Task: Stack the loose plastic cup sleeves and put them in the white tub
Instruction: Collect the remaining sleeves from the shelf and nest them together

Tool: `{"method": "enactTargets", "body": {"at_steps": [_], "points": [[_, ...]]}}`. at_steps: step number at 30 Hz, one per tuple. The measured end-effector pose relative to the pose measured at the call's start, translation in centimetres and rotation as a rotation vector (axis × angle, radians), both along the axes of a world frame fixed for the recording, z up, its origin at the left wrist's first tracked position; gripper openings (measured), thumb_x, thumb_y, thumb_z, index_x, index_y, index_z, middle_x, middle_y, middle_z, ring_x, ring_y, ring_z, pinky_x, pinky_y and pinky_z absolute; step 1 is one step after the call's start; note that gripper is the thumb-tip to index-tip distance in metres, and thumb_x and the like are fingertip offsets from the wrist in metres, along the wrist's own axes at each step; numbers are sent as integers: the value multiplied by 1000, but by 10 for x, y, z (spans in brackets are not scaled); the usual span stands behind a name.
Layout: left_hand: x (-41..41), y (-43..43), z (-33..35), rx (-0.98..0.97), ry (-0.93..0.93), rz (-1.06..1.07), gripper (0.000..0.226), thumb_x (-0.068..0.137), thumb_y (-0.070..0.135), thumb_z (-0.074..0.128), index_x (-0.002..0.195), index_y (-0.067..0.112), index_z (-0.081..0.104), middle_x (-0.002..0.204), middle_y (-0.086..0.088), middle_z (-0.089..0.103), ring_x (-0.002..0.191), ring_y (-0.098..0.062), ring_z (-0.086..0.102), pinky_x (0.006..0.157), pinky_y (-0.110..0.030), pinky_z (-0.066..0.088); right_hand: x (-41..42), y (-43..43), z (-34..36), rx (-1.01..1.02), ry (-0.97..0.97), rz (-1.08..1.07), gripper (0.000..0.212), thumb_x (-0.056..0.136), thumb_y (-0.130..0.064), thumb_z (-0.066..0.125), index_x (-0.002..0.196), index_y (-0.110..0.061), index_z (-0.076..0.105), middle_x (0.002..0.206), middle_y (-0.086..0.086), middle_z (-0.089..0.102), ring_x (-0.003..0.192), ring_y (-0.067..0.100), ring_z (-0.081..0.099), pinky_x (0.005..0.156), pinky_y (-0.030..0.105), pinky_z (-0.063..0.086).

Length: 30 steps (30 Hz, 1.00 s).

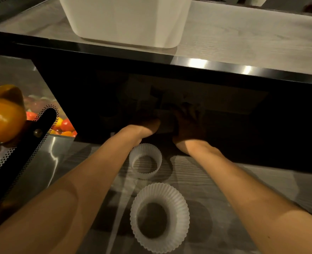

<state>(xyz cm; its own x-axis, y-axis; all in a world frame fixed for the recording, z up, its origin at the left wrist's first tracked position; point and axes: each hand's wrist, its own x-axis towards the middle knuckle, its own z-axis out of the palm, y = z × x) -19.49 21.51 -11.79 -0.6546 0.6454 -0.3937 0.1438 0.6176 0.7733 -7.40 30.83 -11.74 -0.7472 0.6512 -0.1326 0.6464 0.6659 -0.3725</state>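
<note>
I have both arms reaching forward into the dark recess under the pale upper surface. My left hand and right hand sit close together in there, with a faint pale shape between them that may be a sleeve. The shadow is too deep for me to tell whether the fingers of either hand are curled, spread, or holding anything.

Two loose pieces stand on the grey lower surface. The far ribbed translucent-white plastic cup sleeve is just beside my left wrist, between the forearms. The near ribbed translucent-white plastic cup sleeve is closer to me and apart from the first. Both stand mouth up, which I judge suits nesting one into the other.

The white rectangular plastic tub stands on the upper surface, above and beyond my hands, so a finished stack must be lifted over that dark edge. To the left, a yellow bell pepper and red and yellow cherry tomatoes lie by a black perforated metal strip, well apart from the sleeves.
</note>
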Motion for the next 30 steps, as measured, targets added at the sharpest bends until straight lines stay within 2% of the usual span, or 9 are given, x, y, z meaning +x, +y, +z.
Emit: {"method": "enactTargets", "body": {"at_steps": [2, 4, 9, 14, 18, 22, 24, 27, 30], "points": [[2, 2, -3, 19, -149, 102, 49, 103, 38, 54, 145, 14, 49, 146, -11, 52, 132, -30, 52, 112, -42, 44, 0, 1, 0, 13, -63, 88, 89, 92, -20, 68, 159, -41, 13, 169, 1, 3, 156, 34, 0, 123, 60, 16], [4, 3, -2, 53, -249, 195, 42, 104, 33, 52, 139, 10, 53, 137, -12, 58, 123, -30, 58, 98, -36, 50, -1, -2, 2, -56, -75, 63, 94, 90, -16, 70, 160, -38, 11, 167, 5, 11, 155, 34, 8, 124, 54, 18], [4, 3, 9, 95, -360, 256, 36, 103, 26, 53, 134, 9, 56, 131, -12, 59, 116, -28, 56, 87, -34, 47, -1, -8, 4, -280, -246, -16, 95, 94, -12, 64, 162, -25, -1, 169, 8, 1, 156, 31, 5, 125, 41, 16], [11, -3, 18, 89, -351, 207, 35, 102, 32, 55, 130, 11, 56, 115, -7, 58, 100, -20, 52, 87, -32, 38, -4, -12, 4, -396, -171, -102, 86, 90, -49, 68, 160, -28, 22, 163, 9, 27, 149, 31, 29, 121, 48, 30], [14, -9, 21, 174, -362, 254, 37, 103, 34, 53, 134, 13, 58, 131, -5, 60, 116, -24, 55, 85, -30, 40, 4, -12, 3, -397, -291, -169, 81, 97, -55, 54, 161, -23, 18, 166, 9, 23, 151, 33, 26, 122, 44, 27], [13, -17, 25, 250, -330, 316, 37, 105, 34, 50, 137, 16, 56, 139, -4, 57, 124, -24, 54, 96, -35, 45, 13, -19, 18, -457, 77, -262, 68, 95, -42, 65, 154, -19, 38, 155, 6, 43, 142, 29, 41, 116, 39, 36], [12, -25, 30, 293, -350, 367, 30, 105, 29, 50, 127, 13, 60, 133, -7, 62, 114, -20, 59, 86, -32, 49, 20, -28, 31, -668, 270, -392, 58, 86, -31, 77, 139, -16, 57, 140, 3, 58, 128, 25, 55, 109, 36, 45], [18, -47, 40, 362, -395, 340, 21, 100, 12, 58, 118, 6, 66, 118, -12, 70, 107, -21, 66, 79, -27, 55, 31, -35, 39, -686, 264, -281, 38, 76, -28, 85, 109, -14, 73, 112, 6, 72, 105, 20, 67, 92, 36, 56], [26, -74, 44, 377, -270, 203, 12, 95, 13, 66, 99, 3, 73, 104, -16, 76, 101, -24, 73, 90, -36, 60, 36, -44, 49, -592, 181, 2, 42, 80, -37, 81, 116, -20, 69, 112, 1, 72, 103, 14, 67, 92, 38, 58]]}}
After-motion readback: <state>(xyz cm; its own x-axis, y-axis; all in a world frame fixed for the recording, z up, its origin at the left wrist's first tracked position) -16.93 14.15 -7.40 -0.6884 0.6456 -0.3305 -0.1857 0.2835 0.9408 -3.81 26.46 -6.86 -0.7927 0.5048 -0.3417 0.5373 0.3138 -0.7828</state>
